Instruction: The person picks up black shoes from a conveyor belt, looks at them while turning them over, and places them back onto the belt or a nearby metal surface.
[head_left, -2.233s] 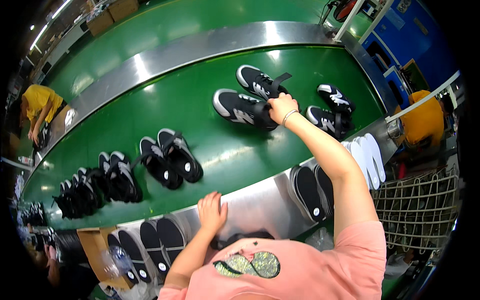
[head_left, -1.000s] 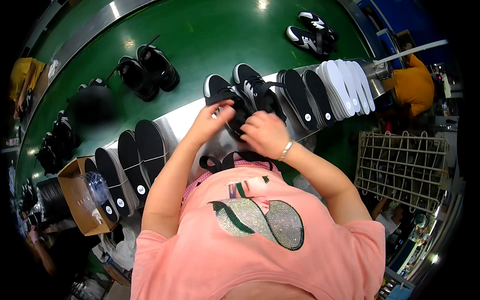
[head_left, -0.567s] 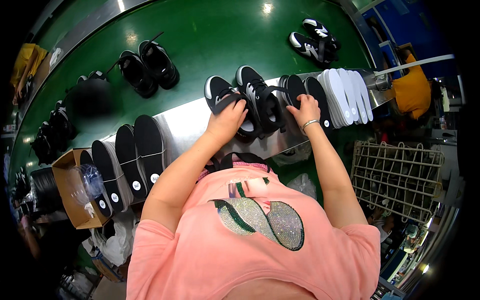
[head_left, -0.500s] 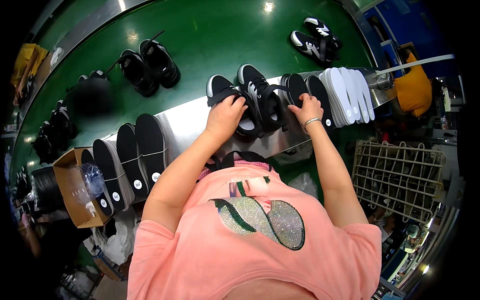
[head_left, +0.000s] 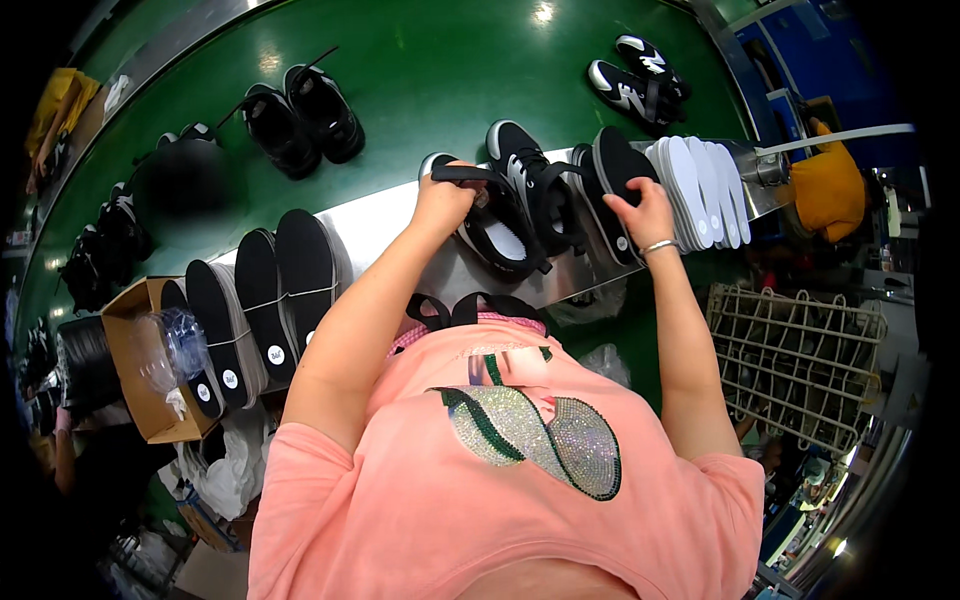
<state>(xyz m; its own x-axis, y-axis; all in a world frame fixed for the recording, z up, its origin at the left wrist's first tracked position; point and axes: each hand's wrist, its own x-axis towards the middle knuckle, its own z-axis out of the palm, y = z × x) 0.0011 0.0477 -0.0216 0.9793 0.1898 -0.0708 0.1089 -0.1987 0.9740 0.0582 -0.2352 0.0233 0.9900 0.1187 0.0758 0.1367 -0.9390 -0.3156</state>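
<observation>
A pair of black sneakers with silver toes lies side by side on the metal ledge in front of me. My left hand (head_left: 445, 207) is closed on the tongue and strap of the left sneaker (head_left: 512, 262), and its fingertips are partly hidden inside the shoe. A pale lining shows in that shoe's opening. The right sneaker (head_left: 520, 160) rests untouched beside it, its strap sticking out to the right. My right hand (head_left: 645, 215) pinches a black insole (head_left: 618, 150), raised and tilted off the black insoles (head_left: 603, 220) lying right of the sneakers.
White insoles (head_left: 682, 195) stand stacked at the ledge's right end. Banded black insole stacks (head_left: 262, 290) and a cardboard box (head_left: 135, 360) holding clear plastic are on the left. More sneakers (head_left: 320, 115) sit on the green belt (head_left: 430, 70). A wire rack (head_left: 790, 350) is at right.
My right hand has taken hold of a black insole and lifted it off the others, shifting slightly right. My left hand has pulled the left sneaker's opening wider, and that shoe has turned a little.
</observation>
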